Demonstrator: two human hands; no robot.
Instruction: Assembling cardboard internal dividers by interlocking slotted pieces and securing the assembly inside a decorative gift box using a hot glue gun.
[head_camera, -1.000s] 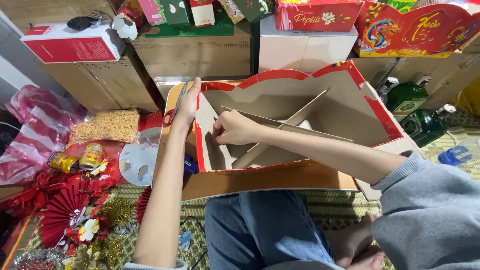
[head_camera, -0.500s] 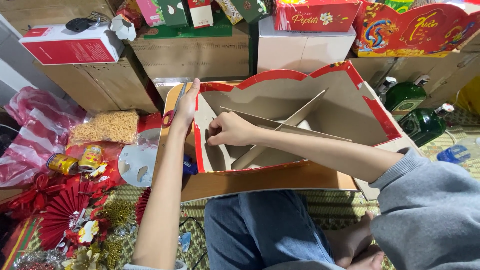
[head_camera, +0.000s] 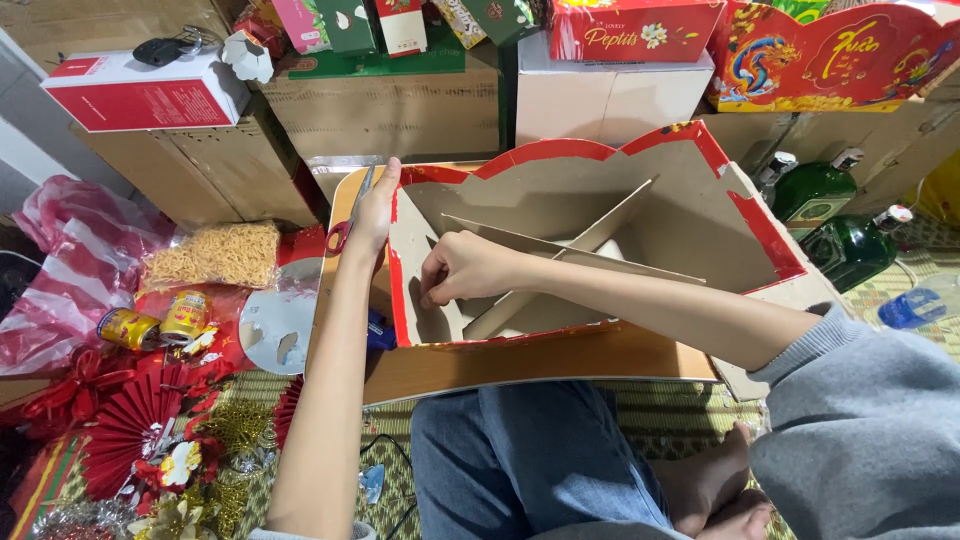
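The right hand is curled in a loose fist inside the cardboard box, its grip pressed together on the near end of the crossed cardboard dividers at the box's left compartment; whether the fingertips actually pinch the divider edge cannot be told. The left hand, at about ten o'clock from the right one, lies flat and open against the outside of the box's left wall, fingers pointing toward twelve o'clock, grip apart and clamped on nothing. Just beside its palm a pair of red-handled scissors rests on the wooden board.

The box, brown inside with red scalloped edging, sits tilted on that board, which lies across the person's lap in the middle of the view. At nine o'clock from the box lie a round silver disc, two small yellow tins and a clear bag of dry noodles. Toward seven o'clock, red paper fans and gold tinsel are spread on the woven floor mat. At three o'clock two green glass bottles lie near the box, with stacked cartons at twelve o'clock
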